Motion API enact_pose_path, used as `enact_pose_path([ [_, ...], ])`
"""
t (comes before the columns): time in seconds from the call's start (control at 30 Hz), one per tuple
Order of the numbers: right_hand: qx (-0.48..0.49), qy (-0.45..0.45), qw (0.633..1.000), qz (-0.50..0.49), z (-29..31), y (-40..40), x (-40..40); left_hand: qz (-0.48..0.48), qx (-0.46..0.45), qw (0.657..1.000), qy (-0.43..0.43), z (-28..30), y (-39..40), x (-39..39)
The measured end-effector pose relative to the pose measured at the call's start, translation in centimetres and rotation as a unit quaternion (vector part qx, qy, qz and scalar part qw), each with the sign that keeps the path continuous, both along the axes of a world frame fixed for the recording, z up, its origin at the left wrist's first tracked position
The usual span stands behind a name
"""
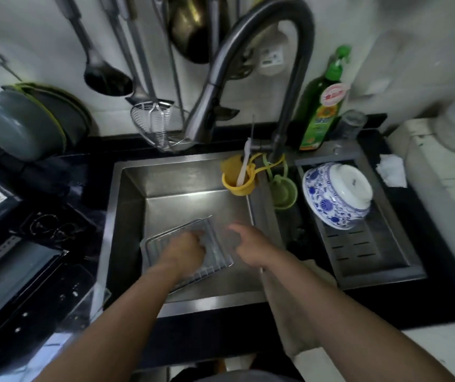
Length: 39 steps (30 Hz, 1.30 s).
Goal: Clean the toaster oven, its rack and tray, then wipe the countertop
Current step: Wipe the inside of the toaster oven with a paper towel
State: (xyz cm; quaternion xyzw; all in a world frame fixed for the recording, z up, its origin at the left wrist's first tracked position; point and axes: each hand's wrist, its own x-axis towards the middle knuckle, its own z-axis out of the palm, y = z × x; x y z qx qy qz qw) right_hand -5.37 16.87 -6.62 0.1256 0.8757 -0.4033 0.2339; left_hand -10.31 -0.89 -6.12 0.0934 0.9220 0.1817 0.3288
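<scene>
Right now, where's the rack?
Head view: the rack lies in the sink, low centre, under the left hand, with the right hand beside it.

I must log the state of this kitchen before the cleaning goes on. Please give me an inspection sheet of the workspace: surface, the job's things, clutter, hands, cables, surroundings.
Surface: black countertop around a steel sink.
Job's things: wire rack lies tilted in the sink; toaster oven stands at the left, apparently open; tray not identified.
Clutter: blue-and-white bowl upside down on the drainer; yellow cup with a brush; green bottle.
Hands: left hand rests on the rack, grip blurred; right hand open above the sink, holding nothing.
Cables: nothing seen.
Surroundings: faucet with no water seen running; utensils hang on the wall.
</scene>
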Motion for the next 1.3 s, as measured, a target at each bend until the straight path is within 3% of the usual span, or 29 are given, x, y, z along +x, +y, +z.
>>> enact_pose_path([
  [0.13, -0.068, 0.13, 0.981, -0.128, 3.6, 7.9, 2.5, 0.106, 0.146, 0.983, 0.013, 1.8, 7.7, 1.8],
  [0.27, 0.016, 0.218, 0.956, -0.197, 6.1, 19.5, 4.5, 0.1, 0.174, 0.979, 0.03, 4.5, 15.9, 4.9],
  [0.4, 0.14, 0.212, 0.93, -0.267, 5.0, 31.1, 5.3, 0.136, 0.205, 0.967, 0.061, 5.5, 21.3, 7.7],
  [0.5, 0.217, 0.152, 0.941, -0.212, 2.3, 38.0, 3.9, 0.159, 0.219, 0.961, 0.051, 5.2, 22.5, 9.3],
  [0.6, 0.2, 0.05, 0.968, -0.142, -2.1, 41.3, 3.6, 0.147, 0.184, 0.971, 0.05, 3.9, 21.8, 9.8],
  [0.7, 0.147, 0.033, 0.952, -0.265, -4.7, 41.5, 4.7, 0.15, 0.13, 0.98, 0.034, 3.2, 19.8, 10.0],
  [0.83, 0.119, 0.207, 0.884, -0.401, 0.3, 38.1, 5.7, 0.236, 0.168, 0.957, -0.01, 4.6, 15.6, 12.2],
  [0.9, 0.122, 0.302, 0.862, -0.388, 4.6, 33.4, 6.3, 0.322, 0.258, 0.91, -0.035, 5.9, 14.1, 13.3],
  [1.0, -0.035, 0.327, 0.907, -0.265, 9.2, 21.3, 7.0, 0.461, 0.45, 0.751, -0.142, 7.7, 13.4, 13.8],
  [1.07, -0.119, 0.271, 0.949, -0.104, 9.1, 13.3, 7.0, 0.511, 0.531, 0.647, -0.196, 8.1, 12.8, 12.4],
  [1.17, -0.207, 0.158, 0.959, 0.107, 6.8, 5.2, 5.9, 0.578, 0.539, 0.574, -0.214, 7.4, 10.4, 8.8],
  [1.2, -0.211, 0.164, 0.957, 0.113, 6.4, 4.6, 4.8, 0.605, 0.543, 0.546, -0.204, 7.1, 9.2, 7.5],
  [1.3, -0.121, 0.189, 0.974, -0.037, 4.3, 6.3, -3.8, 0.595, 0.598, 0.491, -0.219, 5.9, 5.1, 3.8],
])
